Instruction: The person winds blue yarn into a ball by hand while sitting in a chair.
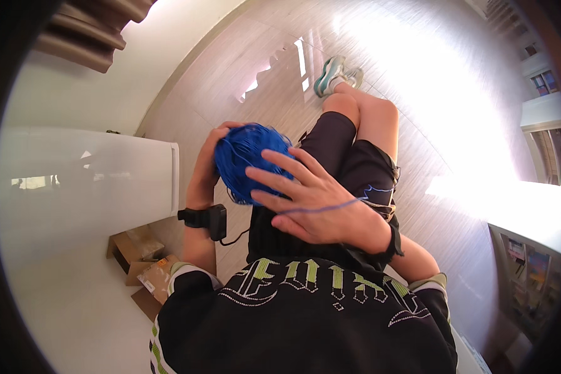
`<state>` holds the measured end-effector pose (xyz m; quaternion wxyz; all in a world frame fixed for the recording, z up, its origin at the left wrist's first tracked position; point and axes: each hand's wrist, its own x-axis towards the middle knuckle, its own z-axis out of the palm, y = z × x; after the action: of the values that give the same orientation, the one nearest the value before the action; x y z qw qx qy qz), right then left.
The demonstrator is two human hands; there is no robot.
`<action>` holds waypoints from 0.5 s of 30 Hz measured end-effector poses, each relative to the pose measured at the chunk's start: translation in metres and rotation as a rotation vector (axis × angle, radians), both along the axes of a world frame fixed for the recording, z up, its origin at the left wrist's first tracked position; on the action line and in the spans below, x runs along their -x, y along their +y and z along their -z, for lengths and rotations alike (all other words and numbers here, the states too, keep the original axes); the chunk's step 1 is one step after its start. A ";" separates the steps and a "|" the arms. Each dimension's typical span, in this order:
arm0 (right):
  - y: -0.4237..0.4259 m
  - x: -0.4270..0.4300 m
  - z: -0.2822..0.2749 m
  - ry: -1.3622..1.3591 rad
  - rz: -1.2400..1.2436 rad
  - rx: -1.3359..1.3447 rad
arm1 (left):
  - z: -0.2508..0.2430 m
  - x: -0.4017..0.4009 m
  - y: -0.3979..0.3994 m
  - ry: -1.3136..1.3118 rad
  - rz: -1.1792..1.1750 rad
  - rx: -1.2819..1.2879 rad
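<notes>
A ball of blue string-like strands (243,159) is held up in front of my torso, left of my thighs. My left hand (217,140) grips it from its far left side, with part of the fingers hidden behind the ball. My right hand (304,194) is over the ball's near right side, palm down and fingers spread; whether the fingertips touch it I cannot tell. A single blue strand (327,207) lies across the back of that hand and runs on to my right thigh, where a loose kinked piece (378,189) rests on the black shorts.
A glossy white cabinet or table (121,177) stands close on my left. Opened cardboard boxes (145,262) sit below it. Brown curtain fabric (93,32) hangs at upper left. Shelves with books (528,271) are at right. Pale tiled floor (271,70) surrounds my crossed legs.
</notes>
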<state>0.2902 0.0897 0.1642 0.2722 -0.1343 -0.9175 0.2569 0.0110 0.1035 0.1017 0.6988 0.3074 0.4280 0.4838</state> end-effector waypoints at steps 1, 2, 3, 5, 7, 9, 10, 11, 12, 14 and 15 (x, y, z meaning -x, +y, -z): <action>0.005 0.003 0.000 0.017 0.017 -0.008 | -0.010 -0.009 0.004 0.000 0.004 0.000; 0.010 0.004 0.002 0.032 0.036 -0.012 | -0.015 -0.018 0.009 0.190 0.180 -0.082; 0.014 0.001 0.007 0.029 0.044 -0.001 | -0.015 -0.030 0.013 0.376 0.358 -0.160; 0.019 -0.010 0.017 0.022 -0.010 0.103 | -0.007 -0.058 0.010 0.478 0.536 -0.246; 0.027 -0.032 0.021 0.066 0.033 0.185 | 0.005 -0.086 -0.007 0.498 0.448 -0.192; 0.041 -0.061 0.028 0.009 -0.026 0.520 | 0.035 -0.097 -0.013 0.557 0.484 -0.156; 0.046 -0.072 0.044 0.057 -0.001 0.467 | 0.029 -0.114 -0.004 0.558 0.654 -0.052; 0.045 -0.080 0.057 0.093 0.030 0.536 | 0.024 -0.131 0.006 0.555 0.824 0.052; 0.045 -0.084 0.065 0.147 0.062 0.614 | 0.021 -0.144 0.016 0.419 0.869 0.077; 0.047 -0.097 0.077 0.238 0.112 0.712 | 0.017 -0.164 0.042 0.730 1.217 -0.467; 0.047 -0.104 0.081 0.247 0.130 0.726 | 0.016 -0.175 0.048 0.723 1.237 -0.453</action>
<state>0.3938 0.1369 0.0830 0.3312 -0.2476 -0.7167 0.5616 0.1858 0.1512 0.0853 0.5787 0.7679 0.2698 -0.0519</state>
